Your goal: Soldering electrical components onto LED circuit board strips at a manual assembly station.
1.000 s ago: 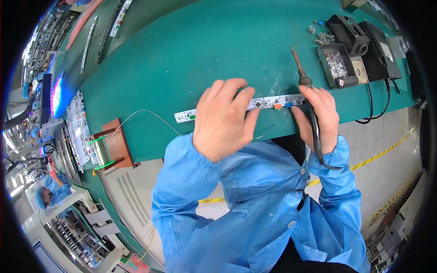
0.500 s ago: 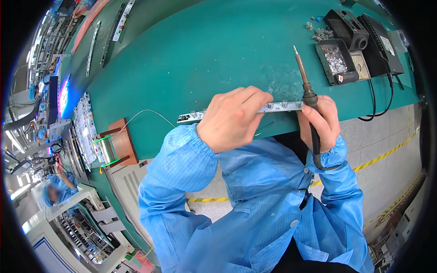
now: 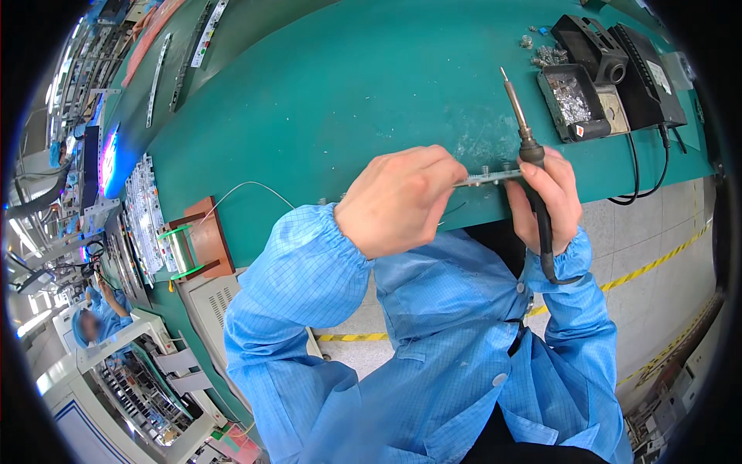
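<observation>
Soldering at green tabletop (image 3: 325, 100), factory floor w/ yellow tape below.

Left hand (image 3: 398, 199) clenched on narrow circuit strip (image 3: 488, 178) at tabletop's near edge; right hand (image 3: 550, 203) gripping soldering iron (image 3: 525, 139), tip up, touching strip's right end. Black iron stand (image 3: 591, 85) far right, well apart. Solder spool (image 3: 179, 249) on brown block at left edge. Wide bare green beyond hands.

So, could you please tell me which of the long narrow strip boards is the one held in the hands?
The narrow strip circuit board at the green bench's near edge, pinched between left hand and right hand; the other strips lie untouched far left.
</observation>
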`<action>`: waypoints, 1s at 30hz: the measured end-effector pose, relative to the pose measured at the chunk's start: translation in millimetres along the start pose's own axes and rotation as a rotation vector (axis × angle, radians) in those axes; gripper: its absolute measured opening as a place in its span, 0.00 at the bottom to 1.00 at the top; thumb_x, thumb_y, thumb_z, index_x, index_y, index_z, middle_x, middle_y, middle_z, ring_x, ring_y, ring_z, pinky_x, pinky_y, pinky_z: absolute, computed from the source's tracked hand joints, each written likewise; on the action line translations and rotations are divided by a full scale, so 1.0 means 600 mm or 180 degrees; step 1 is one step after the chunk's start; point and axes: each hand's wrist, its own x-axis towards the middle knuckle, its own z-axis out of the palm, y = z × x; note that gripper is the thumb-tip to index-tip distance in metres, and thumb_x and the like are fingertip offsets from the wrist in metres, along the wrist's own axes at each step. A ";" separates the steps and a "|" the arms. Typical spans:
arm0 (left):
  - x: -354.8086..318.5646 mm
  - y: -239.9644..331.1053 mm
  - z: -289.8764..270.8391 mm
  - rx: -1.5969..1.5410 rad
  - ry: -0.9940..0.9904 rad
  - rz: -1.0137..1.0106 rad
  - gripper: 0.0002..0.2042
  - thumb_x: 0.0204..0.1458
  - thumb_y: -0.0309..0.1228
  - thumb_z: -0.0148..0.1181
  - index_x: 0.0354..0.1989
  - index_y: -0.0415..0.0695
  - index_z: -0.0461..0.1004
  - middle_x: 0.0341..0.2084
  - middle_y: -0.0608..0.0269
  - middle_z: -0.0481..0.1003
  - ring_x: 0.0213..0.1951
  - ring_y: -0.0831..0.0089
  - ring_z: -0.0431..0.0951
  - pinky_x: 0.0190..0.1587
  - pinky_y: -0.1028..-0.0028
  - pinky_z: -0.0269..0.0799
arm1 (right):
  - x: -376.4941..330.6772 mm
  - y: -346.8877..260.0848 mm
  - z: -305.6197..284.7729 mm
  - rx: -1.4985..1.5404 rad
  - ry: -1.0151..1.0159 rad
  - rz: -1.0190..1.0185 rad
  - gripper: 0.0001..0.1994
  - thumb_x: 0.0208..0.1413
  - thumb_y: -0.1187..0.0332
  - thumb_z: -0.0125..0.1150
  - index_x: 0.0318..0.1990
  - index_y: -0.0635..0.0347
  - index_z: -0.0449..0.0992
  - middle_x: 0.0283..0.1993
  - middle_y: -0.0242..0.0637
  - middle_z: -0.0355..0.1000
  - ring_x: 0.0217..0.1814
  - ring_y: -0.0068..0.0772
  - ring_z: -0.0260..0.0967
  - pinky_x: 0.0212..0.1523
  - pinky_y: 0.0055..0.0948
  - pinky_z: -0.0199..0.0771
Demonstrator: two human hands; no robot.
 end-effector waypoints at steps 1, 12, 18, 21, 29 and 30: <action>0.000 0.000 0.000 -0.0067 -0.0070 -0.0143 0.09 0.46 0.18 0.57 0.37 0.38 0.73 0.29 0.58 0.74 0.28 0.65 0.76 0.28 0.71 0.71 | 0.005 -0.002 -0.002 -0.0129 -0.0090 0.0053 0.27 0.36 0.87 0.66 0.49 0.62 0.69 0.45 0.50 0.71 0.46 0.50 0.70 0.50 0.47 0.69; 0.023 -0.039 -0.011 -0.2659 -0.0446 -0.2138 0.08 0.53 0.22 0.56 0.41 0.33 0.71 0.28 0.65 0.74 0.27 0.81 0.74 0.26 0.81 0.70 | 0.005 -0.081 -0.047 0.0861 0.0042 0.0189 0.08 0.39 0.77 0.62 0.31 0.61 0.75 0.21 0.37 0.67 0.21 0.33 0.63 0.40 0.43 0.68; 0.027 -0.042 -0.010 -0.2671 -0.0462 -0.2138 0.08 0.53 0.22 0.56 0.41 0.33 0.71 0.28 0.64 0.74 0.28 0.81 0.75 0.27 0.81 0.71 | -0.010 -0.082 -0.030 0.0819 -0.0124 0.0234 0.06 0.43 0.74 0.60 0.30 0.64 0.73 0.19 0.37 0.66 0.20 0.34 0.63 0.42 0.44 0.68; 0.025 -0.043 -0.009 -0.2675 -0.0457 -0.2126 0.08 0.53 0.22 0.56 0.41 0.33 0.71 0.28 0.63 0.74 0.28 0.80 0.75 0.27 0.81 0.71 | -0.009 -0.079 -0.022 0.0778 -0.0119 0.0242 0.07 0.42 0.77 0.60 0.31 0.64 0.73 0.20 0.38 0.67 0.21 0.35 0.65 0.42 0.43 0.69; 0.025 -0.047 -0.008 -0.2692 -0.0495 -0.2125 0.08 0.53 0.21 0.56 0.41 0.32 0.71 0.28 0.63 0.74 0.28 0.80 0.75 0.26 0.80 0.70 | -0.007 -0.078 -0.018 0.0839 -0.0185 0.0297 0.08 0.40 0.79 0.59 0.32 0.65 0.73 0.21 0.39 0.69 0.21 0.35 0.65 0.41 0.43 0.69; 0.024 -0.049 -0.008 -0.2705 -0.0498 -0.2115 0.08 0.53 0.21 0.56 0.41 0.32 0.71 0.28 0.63 0.74 0.28 0.80 0.75 0.26 0.80 0.70 | -0.007 -0.078 -0.018 0.0861 -0.0162 0.0293 0.08 0.40 0.79 0.59 0.32 0.65 0.73 0.21 0.39 0.69 0.21 0.35 0.65 0.41 0.43 0.69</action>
